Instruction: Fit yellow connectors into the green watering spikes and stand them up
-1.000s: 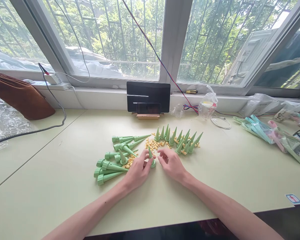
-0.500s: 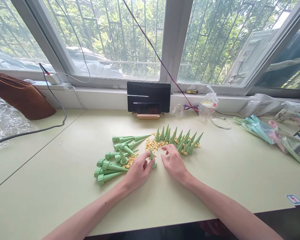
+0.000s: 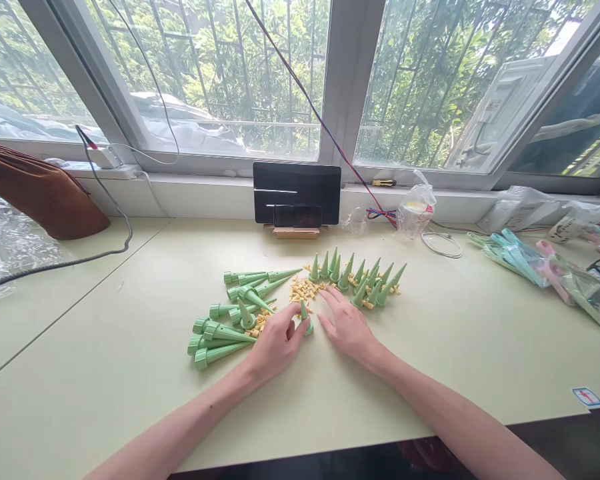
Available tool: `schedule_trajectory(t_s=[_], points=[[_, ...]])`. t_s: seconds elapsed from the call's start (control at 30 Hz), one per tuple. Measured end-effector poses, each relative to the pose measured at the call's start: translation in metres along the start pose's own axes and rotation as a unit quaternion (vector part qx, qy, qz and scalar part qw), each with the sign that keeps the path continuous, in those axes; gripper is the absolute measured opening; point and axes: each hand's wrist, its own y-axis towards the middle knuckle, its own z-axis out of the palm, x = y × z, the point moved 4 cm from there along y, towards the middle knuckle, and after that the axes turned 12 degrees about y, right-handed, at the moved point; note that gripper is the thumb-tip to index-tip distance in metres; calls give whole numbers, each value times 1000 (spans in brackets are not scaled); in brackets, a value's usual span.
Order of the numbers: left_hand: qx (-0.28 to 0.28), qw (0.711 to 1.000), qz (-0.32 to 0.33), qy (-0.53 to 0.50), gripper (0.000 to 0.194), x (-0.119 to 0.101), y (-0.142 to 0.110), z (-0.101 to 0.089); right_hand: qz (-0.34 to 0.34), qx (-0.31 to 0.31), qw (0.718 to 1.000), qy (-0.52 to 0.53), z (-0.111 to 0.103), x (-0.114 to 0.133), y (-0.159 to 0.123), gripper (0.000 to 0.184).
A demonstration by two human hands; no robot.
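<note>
Between the thumb and forefinger of my left hand (image 3: 276, 339) stands a green plastic cone-shaped spike (image 3: 304, 312), upright on the table. My right hand (image 3: 347, 325) is open, its fingers stretched toward a heap of small yellow plastic pieces (image 3: 303, 289); whether the fingertips touch any piece I cannot tell. Several green spikes (image 3: 347, 273) stand upright in a group behind my right hand, some with yellow pieces at their bases. Left of my left hand lie several longer green spikes with ribbed caps (image 3: 217, 330), and more yellow pieces (image 3: 258, 325) are partly hidden by that hand.
A dark tablet (image 3: 297, 190) with a phone leans against the wall below the window. A brown pouch (image 3: 45, 193) and crumpled clear plastic are at the left. A bagged cup (image 3: 416, 212), a coiled white cable (image 3: 443, 245) and packaged straps (image 3: 525, 260) lie to the right.
My right hand has moved slightly forward and left, its fingers stretching out over the edge of the yellow pieces. My left hand still holds the spike in the same spot.
</note>
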Motion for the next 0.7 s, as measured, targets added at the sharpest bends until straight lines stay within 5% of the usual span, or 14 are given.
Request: schedule_trajectory(t_s=[0.33,0.7], points=[[0,1000,1,-1,14,-1,0,-1,-29,0,1000,9,1,1,-2,47],[-5,1000,6,-8,11,-4,0,-3,13,-7,1000,-16,-1,1,-2,51]])
